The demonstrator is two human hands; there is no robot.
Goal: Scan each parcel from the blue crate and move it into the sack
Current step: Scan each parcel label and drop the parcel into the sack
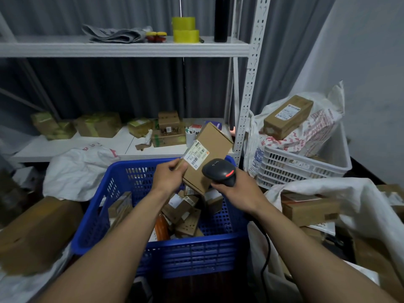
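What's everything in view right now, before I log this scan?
blue crate: one, blue, centre front
held parcel: one, brown with white label, above the blue crate
scanner: one, black with red light, beside the label
loose parcels: several, brown, inside the blue crate
sack: one, white, right front, boxes inside
white crate: one, white, right rear, holding a printed bag
tape rolls: two, yellow, top shelf
bottle: one, black, top shelf
shelf boxes: several, brown, lower shelf
left grip: one, bare, holds the held parcel
right grip: one, bare, holds the scanner
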